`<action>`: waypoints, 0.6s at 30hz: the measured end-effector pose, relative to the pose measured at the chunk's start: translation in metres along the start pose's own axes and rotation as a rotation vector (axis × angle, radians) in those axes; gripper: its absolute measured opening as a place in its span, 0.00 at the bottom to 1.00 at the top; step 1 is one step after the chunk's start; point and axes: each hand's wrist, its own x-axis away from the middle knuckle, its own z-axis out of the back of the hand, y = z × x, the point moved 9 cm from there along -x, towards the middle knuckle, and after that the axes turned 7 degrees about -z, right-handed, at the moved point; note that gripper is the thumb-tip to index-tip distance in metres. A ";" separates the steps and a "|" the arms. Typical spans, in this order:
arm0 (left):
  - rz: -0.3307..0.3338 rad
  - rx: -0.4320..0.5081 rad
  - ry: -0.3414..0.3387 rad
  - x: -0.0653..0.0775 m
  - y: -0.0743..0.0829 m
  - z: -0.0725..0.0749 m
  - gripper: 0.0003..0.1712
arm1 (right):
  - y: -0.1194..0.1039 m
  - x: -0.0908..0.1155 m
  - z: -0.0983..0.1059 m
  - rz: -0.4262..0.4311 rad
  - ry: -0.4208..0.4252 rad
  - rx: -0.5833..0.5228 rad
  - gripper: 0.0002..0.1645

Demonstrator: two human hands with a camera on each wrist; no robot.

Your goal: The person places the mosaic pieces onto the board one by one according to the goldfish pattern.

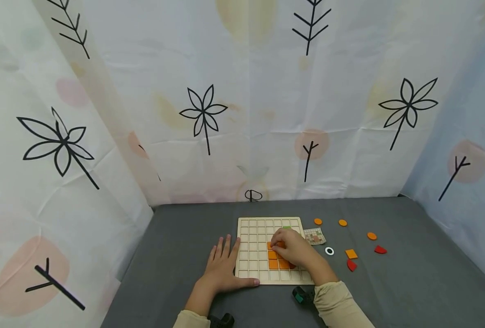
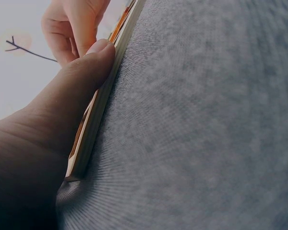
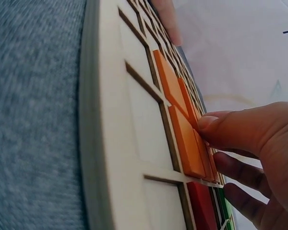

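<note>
A pale wooden grid board (image 1: 248, 250) lies on the grey table. My left hand (image 1: 222, 271) spreads straight fingers along its left edge, the thumb (image 2: 101, 50) resting on its front edge. Over the board's right half, my right hand (image 1: 296, 248) bends its fingers down onto a block of orange square tiles (image 1: 273, 264). In the right wrist view its thumb (image 3: 209, 122) presses at an orange tile (image 3: 196, 115), pinching it with the forefinger, which is mostly hidden. Beside them sits a red piece (image 3: 200, 203), and a green piece (image 1: 286, 227) shows farther up the board.
Right of the board lie a small pattern card (image 1: 315, 236), a white ring (image 1: 329, 251), a loose orange square (image 1: 351, 254), several orange discs (image 1: 343, 222) and two red wedge-shaped pieces (image 1: 351, 265). Printed cloth walls (image 1: 267, 168) enclose the table's back and sides.
</note>
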 end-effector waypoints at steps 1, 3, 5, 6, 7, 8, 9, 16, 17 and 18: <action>0.001 -0.003 0.000 0.000 0.000 0.000 0.81 | 0.000 0.000 0.000 0.000 -0.004 -0.002 0.06; 0.001 -0.004 -0.002 0.000 0.000 -0.001 0.81 | 0.000 0.000 -0.001 -0.001 -0.012 -0.007 0.06; 0.001 -0.001 -0.005 0.000 0.000 -0.001 0.81 | 0.000 0.001 -0.001 0.006 -0.012 -0.010 0.06; 0.002 -0.001 -0.007 0.000 0.000 -0.002 0.81 | 0.000 0.002 0.000 0.013 -0.010 -0.010 0.06; 0.000 0.001 -0.007 0.000 0.001 -0.002 0.80 | -0.001 0.003 0.000 0.020 -0.007 -0.012 0.06; 0.000 0.000 -0.009 0.000 0.001 -0.002 0.80 | -0.001 0.004 0.002 0.029 -0.002 -0.017 0.06; -0.003 0.001 -0.007 0.000 0.001 -0.002 0.80 | -0.002 0.004 0.003 0.036 0.005 -0.021 0.06; 0.002 -0.003 -0.005 -0.001 0.000 -0.001 0.81 | 0.004 0.012 0.029 0.022 0.065 -0.050 0.05; 0.004 -0.002 -0.007 -0.001 0.000 -0.001 0.81 | 0.006 0.014 0.034 0.008 0.075 -0.055 0.05; 0.008 -0.003 -0.009 -0.001 -0.001 0.000 0.81 | 0.010 0.016 0.040 -0.009 0.083 -0.056 0.05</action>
